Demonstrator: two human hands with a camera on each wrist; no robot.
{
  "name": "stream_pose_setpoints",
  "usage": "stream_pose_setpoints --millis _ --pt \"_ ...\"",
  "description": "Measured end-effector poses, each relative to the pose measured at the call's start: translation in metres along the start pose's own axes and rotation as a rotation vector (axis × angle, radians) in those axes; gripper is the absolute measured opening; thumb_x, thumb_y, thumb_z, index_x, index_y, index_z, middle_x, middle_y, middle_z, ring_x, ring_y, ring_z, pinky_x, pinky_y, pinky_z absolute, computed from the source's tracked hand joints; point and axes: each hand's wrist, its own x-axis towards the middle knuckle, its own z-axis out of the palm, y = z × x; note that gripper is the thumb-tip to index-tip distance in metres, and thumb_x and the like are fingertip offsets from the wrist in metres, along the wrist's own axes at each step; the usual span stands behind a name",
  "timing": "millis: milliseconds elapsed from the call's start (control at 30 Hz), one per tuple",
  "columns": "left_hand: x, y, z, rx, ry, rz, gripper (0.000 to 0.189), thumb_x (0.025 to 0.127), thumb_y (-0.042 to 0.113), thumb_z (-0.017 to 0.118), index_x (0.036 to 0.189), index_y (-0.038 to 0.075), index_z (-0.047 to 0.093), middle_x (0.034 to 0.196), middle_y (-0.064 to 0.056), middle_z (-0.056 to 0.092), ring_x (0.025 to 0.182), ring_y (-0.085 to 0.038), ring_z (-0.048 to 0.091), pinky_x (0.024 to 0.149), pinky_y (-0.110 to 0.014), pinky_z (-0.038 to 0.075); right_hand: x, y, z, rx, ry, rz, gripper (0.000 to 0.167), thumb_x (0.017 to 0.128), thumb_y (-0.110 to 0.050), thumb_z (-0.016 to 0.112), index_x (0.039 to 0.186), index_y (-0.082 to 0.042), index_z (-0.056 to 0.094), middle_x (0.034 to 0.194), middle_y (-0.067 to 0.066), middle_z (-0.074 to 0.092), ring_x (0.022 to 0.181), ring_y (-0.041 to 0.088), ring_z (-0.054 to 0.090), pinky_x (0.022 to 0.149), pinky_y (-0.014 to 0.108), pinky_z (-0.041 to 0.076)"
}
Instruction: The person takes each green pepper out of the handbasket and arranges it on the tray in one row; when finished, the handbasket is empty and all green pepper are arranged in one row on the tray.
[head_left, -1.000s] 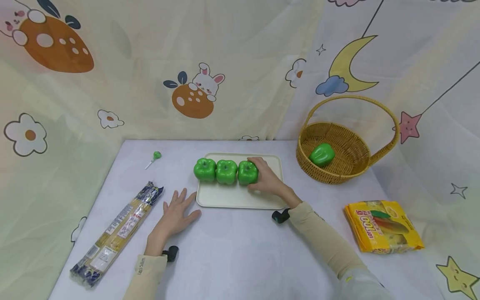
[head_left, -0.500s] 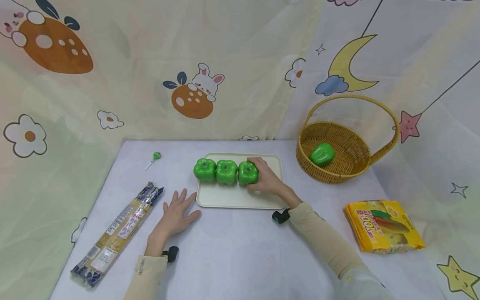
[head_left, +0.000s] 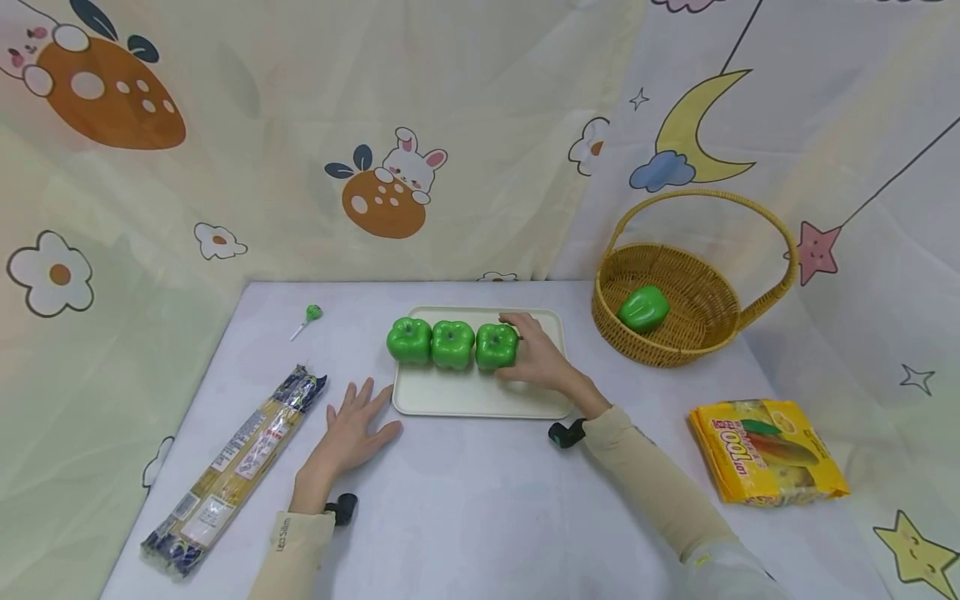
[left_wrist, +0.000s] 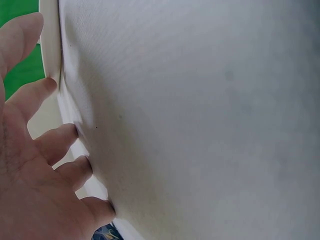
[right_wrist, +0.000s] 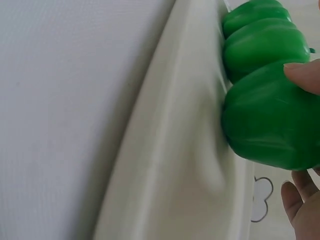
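Note:
Three green bell peppers stand in a row along the far half of a cream tray (head_left: 480, 402). The left pepper (head_left: 409, 340) overlaps the tray's left rim, with the middle pepper (head_left: 453, 344) beside it. Around the right side of the right pepper (head_left: 496, 347) is my right hand (head_left: 542, 360), its thumb and fingers spread loosely. In the right wrist view the thumb (right_wrist: 306, 76) overlaps this pepper, while the fingers (right_wrist: 302, 192) show at its other side; contact is hard to tell. My left hand (head_left: 351, 433) lies spread on the table, fingertips near the tray's left edge.
A wicker basket (head_left: 660, 354) with a tall handle stands at back right, holding another green pepper (head_left: 643, 309). A yellow snack package (head_left: 768, 454) lies at right. On the left are a long pack of noodles (head_left: 236, 471) and a green lollipop (head_left: 313, 312). Patterned cloth surrounds the table.
My right hand has shifted slightly right, its fingers loosening around the right pepper, which has barely moved. The left hand stays in place.

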Motion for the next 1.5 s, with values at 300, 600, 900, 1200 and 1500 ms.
stream_pose_setpoints --millis 300,600,900,1200,1500 --pt "-0.001 0.001 0.001 0.004 0.003 0.003 0.069 0.099 0.043 0.06 0.157 0.017 0.035 0.166 -0.026 0.016 0.153 -0.054 0.003 0.115 -0.081 0.0 -0.011 -0.003 -0.024 -0.017 0.012 0.019 0.096 0.073 -0.021 0.087 0.152 -0.008 0.035 0.156 0.013 0.036 0.142 0.041 0.037 0.114 0.059 0.041" --pt "-0.001 0.002 0.0 -0.006 0.007 0.006 0.069 0.099 0.043 0.06 0.157 0.016 0.035 0.166 -0.026 0.016 0.153 -0.054 0.003 0.115 -0.081 -0.001 -0.031 -0.004 -0.061 0.0 0.072 0.017 0.09 0.076 -0.016 0.086 0.151 -0.012 0.036 0.156 0.014 0.037 0.143 0.034 0.037 0.112 0.06 0.04" --pt "0.0 0.0 0.0 -0.006 -0.001 0.0 0.069 0.099 0.044 0.059 0.157 0.016 0.035 0.166 -0.026 0.016 0.153 -0.054 0.002 0.115 -0.081 -0.001 -0.045 0.009 -0.109 0.042 0.212 0.038 0.075 0.086 -0.011 0.079 0.149 -0.007 0.038 0.15 0.02 0.043 0.14 0.036 0.04 0.107 0.055 0.04" --pt "0.001 -0.001 -0.002 0.001 0.002 0.004 0.069 0.099 0.044 0.059 0.157 0.016 0.035 0.166 -0.026 0.015 0.153 -0.054 0.002 0.115 -0.081 -0.001 -0.055 0.019 -0.15 0.121 0.331 0.208 0.072 0.095 -0.026 0.07 0.154 -0.011 0.031 0.151 0.011 0.045 0.139 0.027 0.042 0.108 0.036 0.041" --pt "0.001 -0.001 0.001 0.0 0.005 0.006 0.068 0.099 0.044 0.059 0.157 0.016 0.036 0.166 -0.026 0.016 0.153 -0.054 0.003 0.114 -0.082 0.0 -0.061 0.037 -0.165 0.103 0.336 0.261 0.071 0.096 -0.034 0.068 0.154 -0.013 0.033 0.15 0.011 0.045 0.138 0.028 0.044 0.104 0.026 0.041"
